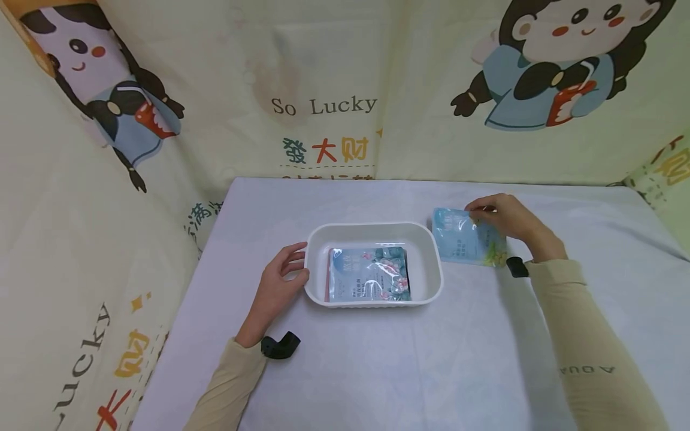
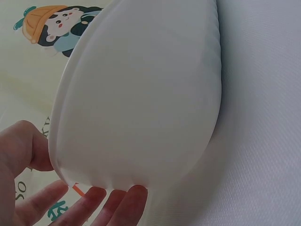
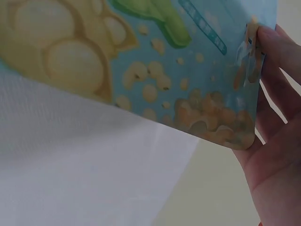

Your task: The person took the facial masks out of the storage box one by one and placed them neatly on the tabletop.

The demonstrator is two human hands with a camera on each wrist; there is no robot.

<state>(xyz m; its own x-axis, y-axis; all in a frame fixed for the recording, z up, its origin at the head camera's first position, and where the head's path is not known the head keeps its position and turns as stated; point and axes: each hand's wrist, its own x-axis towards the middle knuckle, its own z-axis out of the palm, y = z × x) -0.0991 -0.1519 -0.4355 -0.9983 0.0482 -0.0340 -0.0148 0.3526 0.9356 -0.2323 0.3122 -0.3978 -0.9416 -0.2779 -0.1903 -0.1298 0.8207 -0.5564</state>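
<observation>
My right hand [image 1: 507, 218] pinches the upper right edge of a flat, light blue sachet [image 1: 455, 239]. The right wrist view shows the sachet [image 3: 141, 52] close up, printed with a green pod and yellowish beans; thumb and fingers of the right hand [image 3: 277, 122] grip its edge. To its left stands a white plastic tray [image 1: 372, 304]. A glossy blue sachet with pink flowers [image 1: 366, 275] lies in it, and a thin reddish edge shows beneath. At the tray's left end, my left hand [image 1: 277, 290] touches the rim; in the left wrist view its fingertips [image 2: 136, 193] rest against the wall.
A white cloth [image 1: 372, 371] covers the table. Behind and to the left hangs a cream curtain [image 1: 415, 120] with cartoon figures and lettering, reaching the table's far edge. Each wrist carries a small black camera mount, such as the left one [image 1: 280, 346].
</observation>
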